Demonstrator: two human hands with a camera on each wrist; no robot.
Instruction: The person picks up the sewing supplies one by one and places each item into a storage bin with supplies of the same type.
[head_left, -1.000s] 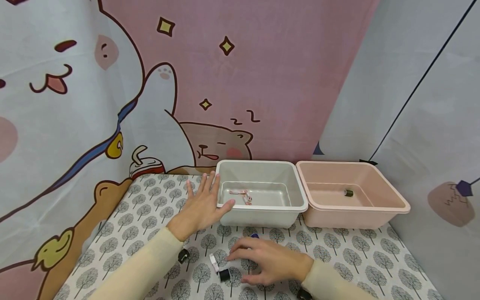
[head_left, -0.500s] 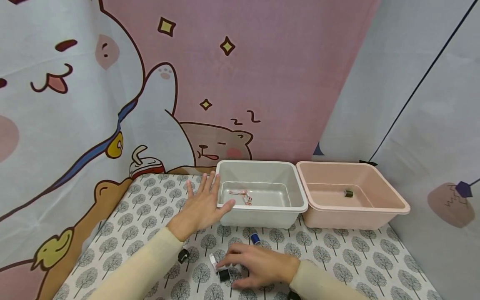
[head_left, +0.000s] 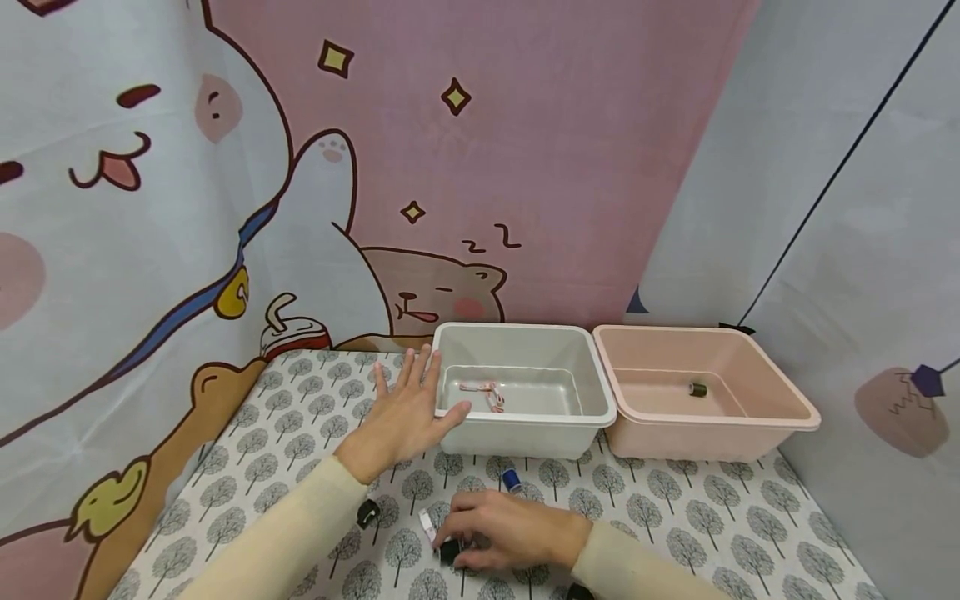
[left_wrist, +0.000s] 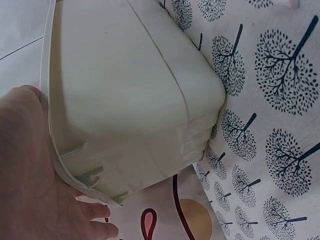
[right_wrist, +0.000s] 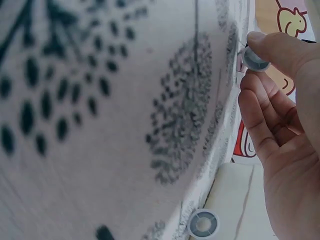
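Note:
My right hand [head_left: 513, 529] pinches a black thread spool [head_left: 450, 552] between thumb and fingertips, low over the patterned cloth. In the right wrist view the grey end of this spool [right_wrist: 256, 59] shows between thumb and fingers. Right beside it lies a small white strip-shaped item [head_left: 427, 525], partly covered by the fingers. A blue thread spool [head_left: 511, 479] lies just beyond the hand. My left hand [head_left: 401, 421] rests with spread fingers on the left rim of a white plastic bin [head_left: 525, 435], its thumb along the front corner.
Inside the white bin lies a small pink-and-white strip-like item [head_left: 491, 394]. A pink bin [head_left: 697, 440] stands against its right side, holding a dark green spool [head_left: 697, 389]. Behind both hangs a cartoon-printed curtain [head_left: 540, 167]. Tree-print cloth [head_left: 285, 475] covers the table.
The right hand has moved left and down from beside the blue spool, uncovering it, and has closed its fingertips on the black spool. The left hand stays on the bin.

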